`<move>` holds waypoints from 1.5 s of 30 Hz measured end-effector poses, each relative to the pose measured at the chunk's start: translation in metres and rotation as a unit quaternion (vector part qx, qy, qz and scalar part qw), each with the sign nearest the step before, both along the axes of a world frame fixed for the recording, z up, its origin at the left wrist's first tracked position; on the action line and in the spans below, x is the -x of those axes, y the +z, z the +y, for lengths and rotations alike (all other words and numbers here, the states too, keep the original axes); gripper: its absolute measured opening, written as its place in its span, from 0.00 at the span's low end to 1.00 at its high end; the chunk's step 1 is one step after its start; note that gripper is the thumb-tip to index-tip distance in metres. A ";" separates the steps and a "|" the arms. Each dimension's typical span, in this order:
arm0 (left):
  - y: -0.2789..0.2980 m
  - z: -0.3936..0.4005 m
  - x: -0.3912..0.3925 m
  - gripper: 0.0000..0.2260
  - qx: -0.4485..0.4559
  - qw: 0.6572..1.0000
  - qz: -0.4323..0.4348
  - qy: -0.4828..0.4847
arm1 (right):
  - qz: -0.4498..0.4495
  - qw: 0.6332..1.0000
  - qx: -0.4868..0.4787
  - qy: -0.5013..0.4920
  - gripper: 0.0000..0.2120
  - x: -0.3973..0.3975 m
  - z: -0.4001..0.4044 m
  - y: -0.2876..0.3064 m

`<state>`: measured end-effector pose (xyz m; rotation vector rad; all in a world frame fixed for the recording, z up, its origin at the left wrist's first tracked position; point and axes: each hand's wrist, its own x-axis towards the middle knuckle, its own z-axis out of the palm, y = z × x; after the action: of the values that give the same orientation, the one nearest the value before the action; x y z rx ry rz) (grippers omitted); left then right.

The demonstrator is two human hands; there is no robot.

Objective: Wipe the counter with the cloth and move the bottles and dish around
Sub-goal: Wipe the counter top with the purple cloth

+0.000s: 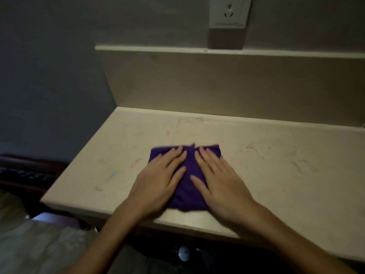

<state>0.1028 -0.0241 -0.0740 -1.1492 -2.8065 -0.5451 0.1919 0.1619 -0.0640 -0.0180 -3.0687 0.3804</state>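
A purple cloth [187,186] lies flat on the pale counter [276,175], near its front edge. My left hand [158,180] presses flat on the cloth's left half, fingers spread and pointing away from me. My right hand [219,180] lies flat on its right half in the same way. Neither hand grips the cloth; both palms rest on top of it. The counter carries faint coloured streaks and scuff marks. No bottles or dish are in view.
A raised backsplash ledge [217,51] runs behind the counter, with a wall socket [229,11] above it. The counter's left edge [79,165] drops off toward dark furniture. A small white round object [184,253] sits below the front edge.
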 end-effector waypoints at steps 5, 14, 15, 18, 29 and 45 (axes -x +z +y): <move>0.007 0.023 0.135 0.26 0.068 0.998 0.012 -0.005 | 0.005 1.000 -0.014 -0.018 0.33 0.134 0.020 -0.005; 0.015 0.014 0.152 0.25 0.089 0.996 0.010 0.012 | 0.005 0.999 -0.009 -0.051 0.34 0.153 -0.003 -0.002; 0.016 0.004 0.136 0.25 0.088 0.996 0.005 0.006 | 0.012 0.999 -0.003 -0.049 0.33 0.135 -0.012 -0.002; 0.013 -0.043 0.064 0.25 0.069 0.998 -0.004 -0.003 | 0.022 0.999 0.008 -0.032 0.32 0.061 -0.048 -0.005; 0.003 -0.102 0.050 0.31 0.081 0.995 0.022 -0.051 | 0.011 1.000 -0.004 -0.023 0.35 0.037 -0.100 -0.003; 0.011 -0.124 0.159 0.29 0.094 0.996 -0.001 -0.009 | 0.023 0.999 -0.005 -0.027 0.35 0.155 -0.128 -0.002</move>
<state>-0.0566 -0.1481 -0.0627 -1.2060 -2.9023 -0.2873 0.0370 0.0340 -0.0664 -0.0904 -3.0176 0.3589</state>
